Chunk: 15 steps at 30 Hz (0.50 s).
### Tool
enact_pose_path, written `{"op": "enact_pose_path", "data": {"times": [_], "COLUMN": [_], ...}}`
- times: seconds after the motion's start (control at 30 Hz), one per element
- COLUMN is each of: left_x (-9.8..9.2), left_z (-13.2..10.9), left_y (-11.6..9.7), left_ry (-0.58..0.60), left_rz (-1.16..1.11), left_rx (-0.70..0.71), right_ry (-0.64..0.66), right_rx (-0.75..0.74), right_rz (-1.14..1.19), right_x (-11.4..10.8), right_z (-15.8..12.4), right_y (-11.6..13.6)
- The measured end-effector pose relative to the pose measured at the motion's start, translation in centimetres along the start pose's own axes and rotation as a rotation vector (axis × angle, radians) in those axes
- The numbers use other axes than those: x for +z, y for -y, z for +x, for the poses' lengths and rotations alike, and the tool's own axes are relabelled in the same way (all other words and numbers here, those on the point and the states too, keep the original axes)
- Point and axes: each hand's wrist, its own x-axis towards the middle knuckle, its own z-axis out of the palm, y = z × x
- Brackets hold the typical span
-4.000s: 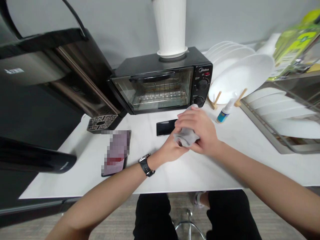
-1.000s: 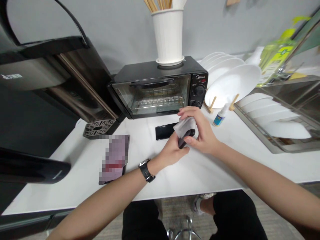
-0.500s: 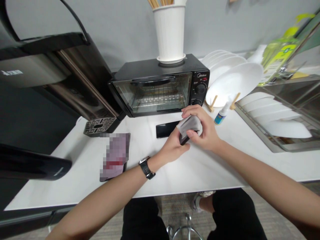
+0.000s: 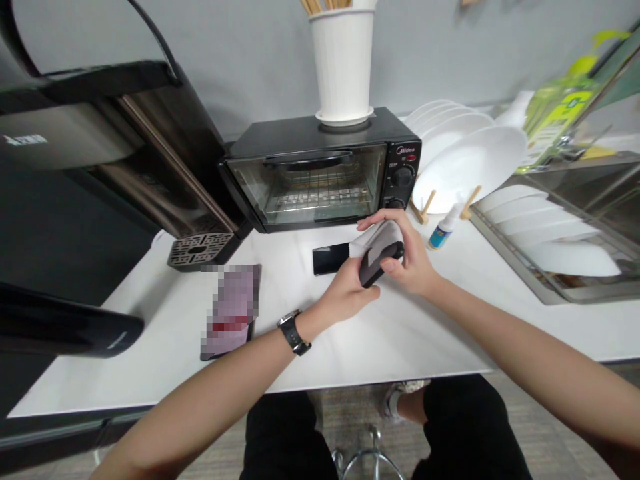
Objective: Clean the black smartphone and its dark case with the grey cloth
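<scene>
Left hand (image 4: 347, 291) clamped on case (image 4: 371, 269); right hand (image 4: 418, 264) clamped on cloth (image 4: 383, 233) over it; wipe looks partway, remainder unclear; phone (image 4: 329, 260), spray (image 4: 441, 235) unheld.

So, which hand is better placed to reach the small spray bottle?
Probably the right hand: though holding the grey cloth, it is nearer the spray bottle. The left hand is farther off, holding the dark object.
</scene>
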Motion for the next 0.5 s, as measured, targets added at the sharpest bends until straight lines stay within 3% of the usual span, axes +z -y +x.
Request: {"op": "enact_pose_path", "data": {"times": [0.3,0.37,0.5], "left_x": [0.1,0.1,0.1], "left_z": [-0.1,-0.1,0.1], "left_y": [0.4,0.2,0.1], "left_ry": [0.030,0.033,0.003], "left_rz": [0.015,0.001,-0.023], "left_rx": [0.221,0.190,0.064], "right_ry": [-0.018,-0.026,-0.049], "right_rx": [-0.516,-0.441,-0.080], "right_rz": [-0.323,-0.308,-0.153], "right_x": [0.1,0.1,-0.1], "right_z": [-0.6,-0.5,0.0], "right_y": [1.7,1.4,0.4]}}
